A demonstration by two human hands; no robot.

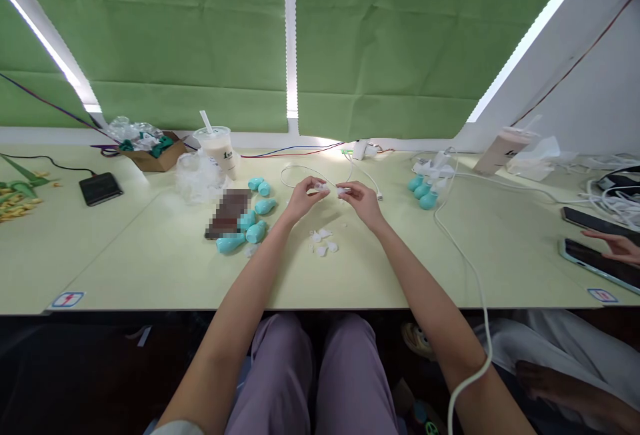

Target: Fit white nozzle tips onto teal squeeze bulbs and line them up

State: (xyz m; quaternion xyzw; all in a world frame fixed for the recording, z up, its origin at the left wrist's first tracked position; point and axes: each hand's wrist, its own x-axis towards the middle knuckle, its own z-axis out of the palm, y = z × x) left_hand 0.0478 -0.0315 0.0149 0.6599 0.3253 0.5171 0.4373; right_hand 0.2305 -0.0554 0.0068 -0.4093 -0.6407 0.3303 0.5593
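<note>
We see the left hand (301, 199) and right hand (361, 200), each grip pinched narrow on 1 small translucent white plastic piece (332, 188), above the loose white plastic bits (323, 242) on the pale green tabletop (150, 262).

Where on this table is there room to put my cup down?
Bare table lies along the near edge, left of the teal bulbs, and again between the right hand and the white cable. The back edge, around the drink cup, is crowded.

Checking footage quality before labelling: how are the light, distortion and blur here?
Head view: bright strips between the green blinds blow out; wide-lens bending curves the table edge; a pixelated patch hides one item; small white pieces between the left hand and right hand lack detail.
</note>
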